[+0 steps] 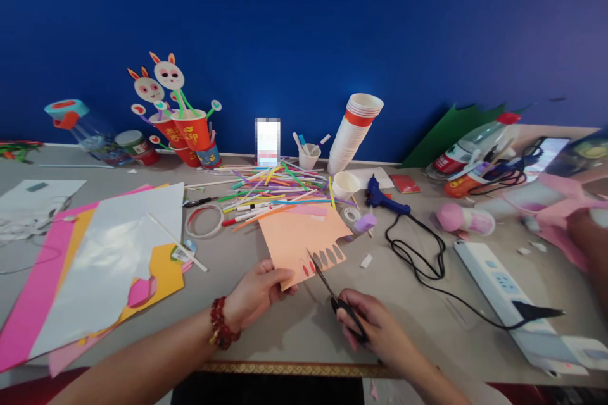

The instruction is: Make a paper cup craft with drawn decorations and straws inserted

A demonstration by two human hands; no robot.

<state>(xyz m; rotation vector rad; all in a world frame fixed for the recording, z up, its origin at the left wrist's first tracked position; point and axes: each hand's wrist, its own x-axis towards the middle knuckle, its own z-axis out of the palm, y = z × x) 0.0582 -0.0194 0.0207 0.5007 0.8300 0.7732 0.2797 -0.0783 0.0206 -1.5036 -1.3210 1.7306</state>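
Note:
My left hand (263,285) pinches the lower left corner of a light orange paper sheet (289,234), thumb on top. Along the sheet's lower edge runs a row of oval shapes: red ones outlined near the thumb, and grey ones to the right that look like cut-out holes. In my right hand (373,319) is a pair of scissors (344,310) with black handles, fingers through the loops. Its blades reach over the sheet beside the red ovals; I cannot tell whether they are cutting. A beaded bracelet (222,323) circles my left wrist.
Behind the sheet lies a pile of coloured pipe cleaners (270,183). Stacked paper cups (356,133) lean near the wall. A blue glue gun (387,196) trails its cord toward a power strip (503,285). Coloured sheets (109,247) lie left. Another person's arm (589,234) shows at right.

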